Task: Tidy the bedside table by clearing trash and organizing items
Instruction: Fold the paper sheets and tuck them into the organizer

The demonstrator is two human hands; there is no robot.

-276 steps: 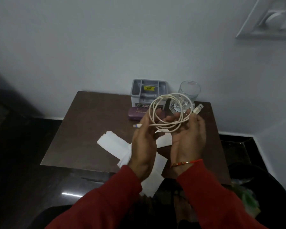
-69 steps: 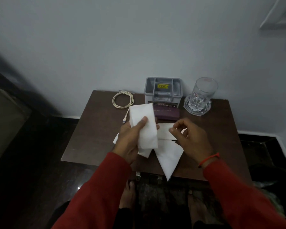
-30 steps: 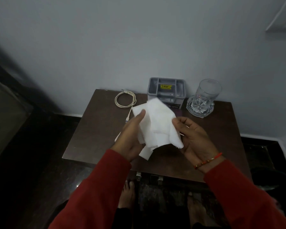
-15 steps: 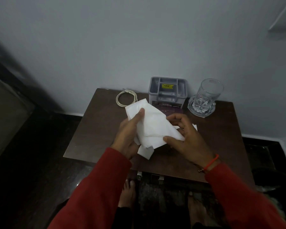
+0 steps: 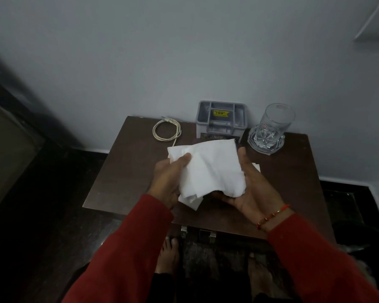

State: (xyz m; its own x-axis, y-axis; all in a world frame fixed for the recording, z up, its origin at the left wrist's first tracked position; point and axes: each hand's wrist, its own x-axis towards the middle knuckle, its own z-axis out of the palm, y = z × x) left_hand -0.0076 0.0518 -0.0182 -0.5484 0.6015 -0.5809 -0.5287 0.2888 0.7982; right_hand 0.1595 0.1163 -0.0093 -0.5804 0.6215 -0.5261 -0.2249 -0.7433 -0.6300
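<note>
Tissues gathered in both hands above the desk (image 5: pixel 123 171).

Desk carries grey organizer (image 5: pixel 221 120), glass (image 5: pixel 271 127), coiled cable (image 5: pixel 166 132). White tissues (image 5: pixel 210 169) bunched: left hand (image 5: pixel 170 178) pinches one edge, right hand (image 5: pixel 249 186) cups beneath, fingers closed on them. Best to crumple tight so no loose sheet drops.

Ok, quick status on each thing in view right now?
Tissues: bunched, held off the table by both hands.
Left hand: gripping tissues.
Right hand: cupping tissues.
Cable: coiled, lying on table.
Organizer: upright.
Glass: upright, looks empty.
</note>
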